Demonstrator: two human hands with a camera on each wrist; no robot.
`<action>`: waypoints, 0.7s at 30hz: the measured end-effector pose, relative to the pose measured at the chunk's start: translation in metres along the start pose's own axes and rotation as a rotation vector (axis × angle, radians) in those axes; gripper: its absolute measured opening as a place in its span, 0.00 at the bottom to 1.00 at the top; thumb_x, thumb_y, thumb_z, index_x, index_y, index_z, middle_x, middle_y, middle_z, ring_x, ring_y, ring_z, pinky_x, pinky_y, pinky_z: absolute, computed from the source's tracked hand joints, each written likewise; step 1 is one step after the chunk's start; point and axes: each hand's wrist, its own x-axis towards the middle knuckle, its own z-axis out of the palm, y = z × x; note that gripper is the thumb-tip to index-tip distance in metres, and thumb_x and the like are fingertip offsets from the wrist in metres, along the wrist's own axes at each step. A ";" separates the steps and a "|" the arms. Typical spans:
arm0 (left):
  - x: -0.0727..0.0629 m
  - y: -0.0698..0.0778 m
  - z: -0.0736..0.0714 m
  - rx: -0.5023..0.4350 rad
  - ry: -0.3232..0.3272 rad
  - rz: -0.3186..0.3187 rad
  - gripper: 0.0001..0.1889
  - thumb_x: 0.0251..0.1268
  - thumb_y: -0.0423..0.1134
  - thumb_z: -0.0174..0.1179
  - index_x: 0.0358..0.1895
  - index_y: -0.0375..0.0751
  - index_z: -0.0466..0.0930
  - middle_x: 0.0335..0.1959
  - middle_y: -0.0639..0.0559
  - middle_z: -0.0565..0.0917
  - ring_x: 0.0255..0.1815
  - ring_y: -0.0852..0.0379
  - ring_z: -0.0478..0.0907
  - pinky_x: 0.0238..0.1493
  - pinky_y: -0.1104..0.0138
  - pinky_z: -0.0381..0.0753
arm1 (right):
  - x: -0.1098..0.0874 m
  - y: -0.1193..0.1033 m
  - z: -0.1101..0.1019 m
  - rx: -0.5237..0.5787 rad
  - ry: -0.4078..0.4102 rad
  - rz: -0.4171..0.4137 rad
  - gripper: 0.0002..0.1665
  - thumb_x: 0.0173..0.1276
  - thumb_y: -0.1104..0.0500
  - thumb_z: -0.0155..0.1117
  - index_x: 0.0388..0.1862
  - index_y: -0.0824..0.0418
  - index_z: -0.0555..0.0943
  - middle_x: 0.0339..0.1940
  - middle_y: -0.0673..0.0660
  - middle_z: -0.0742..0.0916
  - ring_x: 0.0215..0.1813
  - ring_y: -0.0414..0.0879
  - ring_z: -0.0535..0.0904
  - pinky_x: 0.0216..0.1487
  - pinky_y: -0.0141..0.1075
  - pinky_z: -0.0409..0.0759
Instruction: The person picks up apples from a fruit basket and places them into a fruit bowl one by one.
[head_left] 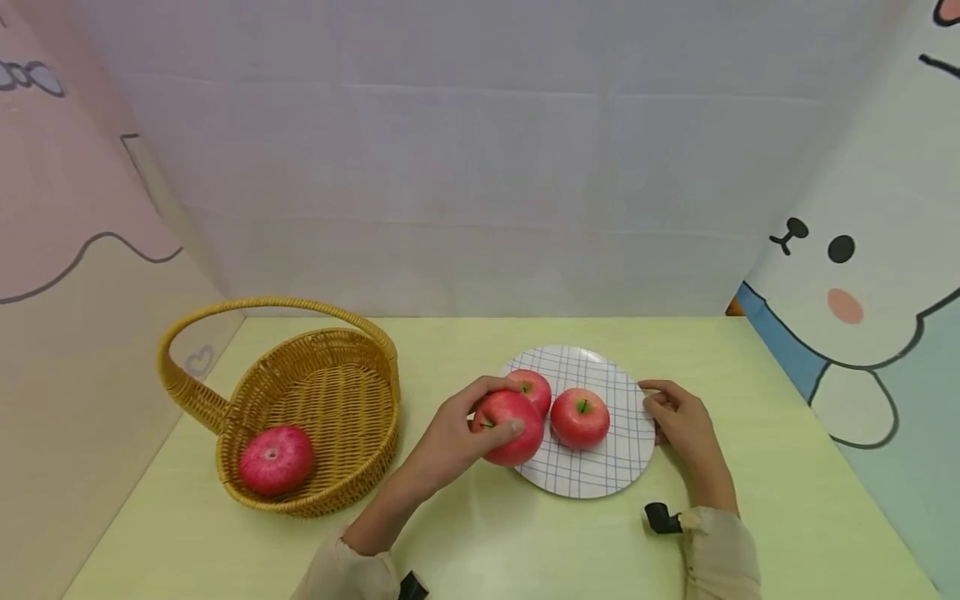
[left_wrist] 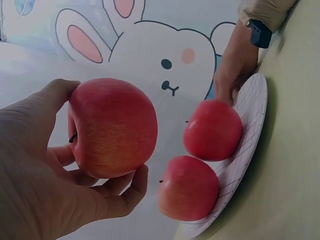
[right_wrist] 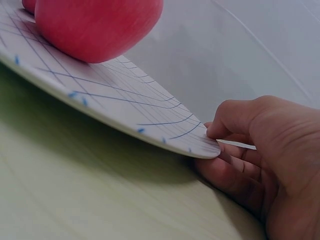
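Note:
A red apple (head_left: pixel 508 428) is gripped between the thumb and fingers of my left hand (head_left: pixel 450 437), held above the left side of the plate. The left wrist view shows that apple (left_wrist: pixel 114 129) whole, its stem toward the palm. Two more red apples lie on the round white plate with blue grid lines (head_left: pixel 562 479): one at the middle (head_left: pixel 580 418), the other farther back (head_left: pixel 531 388), partly hidden by my left hand. My right hand (head_left: pixel 686 425) pinches the plate's right rim, fingers curled above and below the edge (right_wrist: pixel 212 150).
On the left stands a yellow wicker basket (head_left: pixel 352 392) with a tall arched handle (head_left: pixel 281 304). Inside it, near the front, lies a round magenta fruit or vegetable (head_left: pixel 277 461) with a pale centre. A pale wall (head_left: pixel 480 183) rises behind the light yellow-green table (head_left: pixel 517 550).

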 end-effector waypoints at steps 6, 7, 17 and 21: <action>0.004 -0.014 0.014 0.023 0.029 -0.046 0.25 0.68 0.47 0.69 0.66 0.50 0.78 0.63 0.49 0.81 0.62 0.49 0.77 0.54 0.61 0.87 | 0.000 0.001 0.000 0.002 -0.010 -0.004 0.24 0.77 0.59 0.56 0.70 0.63 0.77 0.51 0.68 0.85 0.27 0.38 0.78 0.26 0.34 0.83; 0.005 -0.016 0.017 0.032 0.035 -0.049 0.25 0.68 0.48 0.70 0.66 0.49 0.78 0.63 0.49 0.82 0.61 0.49 0.78 0.53 0.62 0.87 | -0.001 0.001 -0.001 0.001 -0.007 0.002 0.24 0.77 0.59 0.56 0.70 0.63 0.77 0.52 0.68 0.84 0.27 0.38 0.78 0.26 0.34 0.83; 0.015 -0.025 0.032 0.139 0.072 -0.023 0.26 0.66 0.52 0.71 0.65 0.51 0.79 0.62 0.53 0.83 0.61 0.51 0.79 0.54 0.62 0.87 | -0.002 -0.003 -0.002 0.037 0.024 0.040 0.24 0.78 0.59 0.57 0.69 0.62 0.77 0.51 0.67 0.84 0.27 0.39 0.78 0.26 0.33 0.82; 0.014 -0.026 0.041 0.224 0.099 -0.031 0.26 0.64 0.55 0.72 0.63 0.53 0.81 0.58 0.56 0.85 0.56 0.55 0.80 0.51 0.65 0.86 | -0.002 -0.002 0.002 0.048 0.008 0.036 0.24 0.77 0.60 0.56 0.69 0.63 0.77 0.51 0.67 0.85 0.27 0.40 0.78 0.26 0.34 0.83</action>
